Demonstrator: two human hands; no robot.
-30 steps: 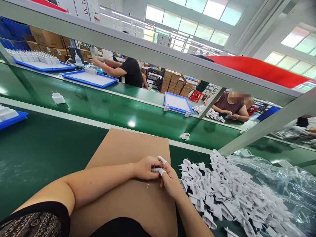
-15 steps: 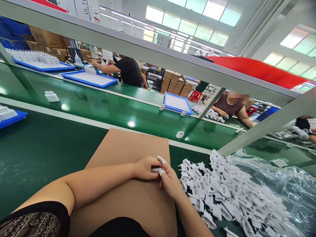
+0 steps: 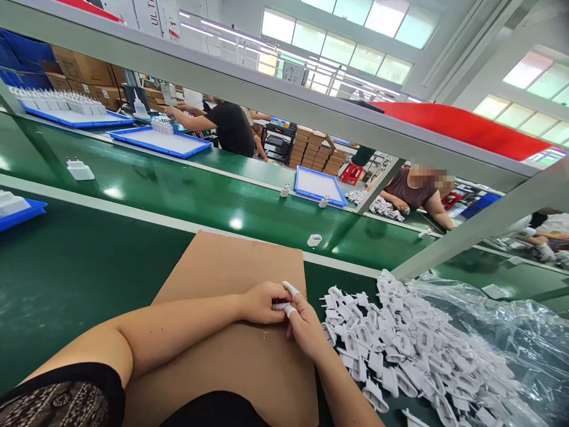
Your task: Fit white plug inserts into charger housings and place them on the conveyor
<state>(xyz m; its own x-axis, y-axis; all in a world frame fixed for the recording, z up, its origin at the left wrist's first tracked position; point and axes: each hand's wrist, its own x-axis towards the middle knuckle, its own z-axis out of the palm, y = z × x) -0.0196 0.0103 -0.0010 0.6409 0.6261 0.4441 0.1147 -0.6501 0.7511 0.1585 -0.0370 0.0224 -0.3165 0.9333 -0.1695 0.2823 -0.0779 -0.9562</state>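
Over a sheet of brown cardboard (image 3: 249, 261), my left hand (image 3: 263, 301) and my right hand (image 3: 306, 326) meet with their fingertips touching. White coverings wrap several of the fingertips. The fingers of my left hand curl inward. My right thumb and index finger close around the left fingertips, and whatever may lie between them is hidden. Just right of my right hand spreads a heap of white plastic plug housings (image 3: 395, 350), some showing pins and some showing hollow oval openings.
A green conveyor belt (image 3: 195, 198) crosses ahead, carrying a white plug adapter (image 3: 80, 169) and a white housing (image 3: 314, 240). Clear plastic film (image 3: 511, 332) lies beyond the heap. A slanted metal post (image 3: 471, 219) stands at right. Blue trays (image 3: 160, 142) and co-workers are across the belt.
The white pieces on the belt have shifted left. Across the belt, co-workers' arms have moved slightly. Both my hands have stayed in place.
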